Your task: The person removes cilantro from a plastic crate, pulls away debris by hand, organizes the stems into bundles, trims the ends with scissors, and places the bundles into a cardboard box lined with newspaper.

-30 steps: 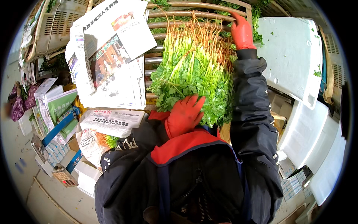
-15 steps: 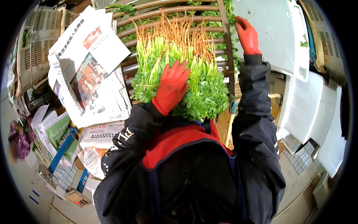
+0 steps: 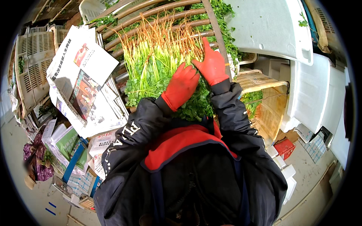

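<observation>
A broad layer of coriander (image 3: 145, 64), with orange-brown roots pointing away from me and leaves toward me, lies on a slatted rack (image 3: 190, 23). My left hand (image 3: 181, 87), in a red rubber glove, rests on the leafy stems right of the middle, its fingers a little apart. Beside it, at the right edge of the layer, is my right hand (image 3: 212, 64) in a matching glove. Its index finger stretches toward the roots and its thumb points left; the other fingers are partly hidden. Neither hand visibly grips a stem.
A stack of newspapers (image 3: 103, 105) lies left of the rack. More greens (image 3: 222, 19) show beyond its right rail, next to a pale foam lid (image 3: 264, 28). A yellowish plastic crate (image 3: 269, 113) stands lower right, and white foam boxes (image 3: 309, 98) stand farther right.
My right hand has come from beyond the rack's right rail to the right edge of the coriander. My left hand has shifted slightly right and nearer. The whole view has turned slightly.
</observation>
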The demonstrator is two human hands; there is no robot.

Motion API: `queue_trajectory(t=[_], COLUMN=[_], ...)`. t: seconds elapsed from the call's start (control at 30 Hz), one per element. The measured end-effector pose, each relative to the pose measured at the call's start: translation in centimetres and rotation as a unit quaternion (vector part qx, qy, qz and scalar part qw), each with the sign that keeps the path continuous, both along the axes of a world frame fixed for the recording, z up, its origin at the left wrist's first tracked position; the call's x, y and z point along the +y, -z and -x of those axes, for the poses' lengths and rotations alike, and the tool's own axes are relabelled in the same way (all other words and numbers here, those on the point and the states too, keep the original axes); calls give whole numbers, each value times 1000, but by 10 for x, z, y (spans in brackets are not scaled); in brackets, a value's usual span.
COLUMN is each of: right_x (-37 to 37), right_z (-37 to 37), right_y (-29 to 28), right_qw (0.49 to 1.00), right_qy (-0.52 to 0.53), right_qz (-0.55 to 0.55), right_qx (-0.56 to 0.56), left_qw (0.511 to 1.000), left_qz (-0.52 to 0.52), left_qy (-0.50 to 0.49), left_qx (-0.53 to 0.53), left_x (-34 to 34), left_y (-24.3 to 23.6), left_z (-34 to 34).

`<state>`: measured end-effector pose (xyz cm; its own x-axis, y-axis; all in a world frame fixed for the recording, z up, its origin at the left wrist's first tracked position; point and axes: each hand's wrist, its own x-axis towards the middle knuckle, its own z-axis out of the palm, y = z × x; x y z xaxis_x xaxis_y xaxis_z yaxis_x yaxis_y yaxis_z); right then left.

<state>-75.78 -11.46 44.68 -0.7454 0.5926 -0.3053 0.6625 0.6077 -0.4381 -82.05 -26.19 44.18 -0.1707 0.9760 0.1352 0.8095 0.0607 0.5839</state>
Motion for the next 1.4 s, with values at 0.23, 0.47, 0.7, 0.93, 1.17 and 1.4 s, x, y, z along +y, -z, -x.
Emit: queue_trajectory(t=[0.23, 0.47, 0.7, 0.93, 1.17, 1.4], right_x=[13, 14, 36, 34, 23, 35], right_z=[-31, -22, 12, 24, 40, 28], right_y=[24, 21, 23, 33, 23, 7], right_qw=[958, 958, 945, 996, 993, 948], right_qy=[165, 211, 192, 60, 44, 108], right_qz=[165, 107, 192, 69, 81, 286], right_qx=[164, 160, 181, 7, 78, 93], left_qw=[998, 998, 997, 998, 997, 989], left_qz=[-61, 7, -33, -29, -38, -96], left_qy=[-29, -18, -25, -18, -57, -112], left_qx=[-15, 65, 70, 58, 29, 2], left_x=[-4, 14, 5, 2, -12, -34], left_y=[-1, 7, 20, 16, 5, 3], left_z=[-2, 1, -1, 2, 10, 21])
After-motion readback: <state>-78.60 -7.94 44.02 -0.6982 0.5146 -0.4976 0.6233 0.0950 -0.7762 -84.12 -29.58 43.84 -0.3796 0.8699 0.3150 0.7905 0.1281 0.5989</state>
